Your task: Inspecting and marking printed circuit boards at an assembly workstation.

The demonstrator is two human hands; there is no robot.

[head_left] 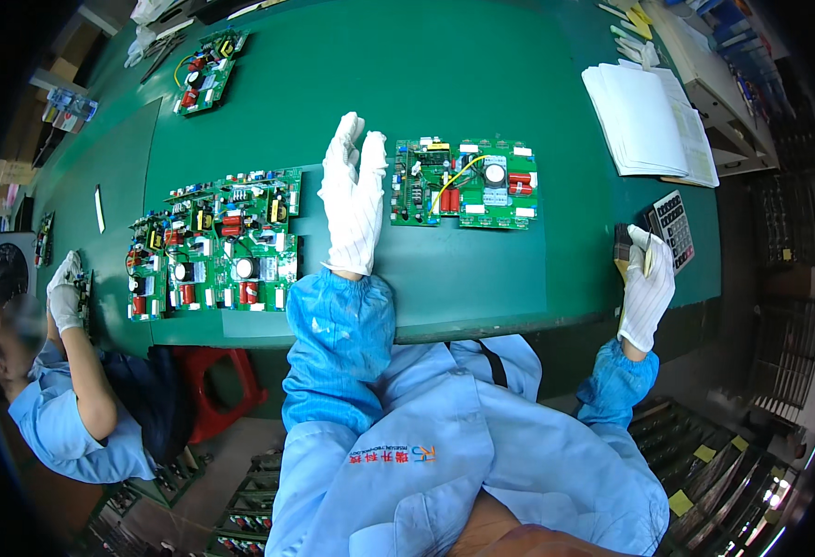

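My left hand [354, 200], in a white glove, lies over the green table with its fingers stretched out and nothing in it. Just to its right is a green circuit board [468, 186] with red capacitors, a round white-topped part and a yellow wire. On its left several similar circuit boards [231, 243] stand close together. At the table's right front edge my gloved right hand [647, 292] is closed on a flat brush [622, 249] with dark bristles; the fingers partly hide its handle. A calculator [672, 227] lies beside that hand.
An open stack of papers [644, 121] lies at the back right of the green table [482, 56]. Another circuit board [209, 74] sits at the far left. A co-worker [83, 390] with gloved hands works at the left, near a red stool [222, 390].
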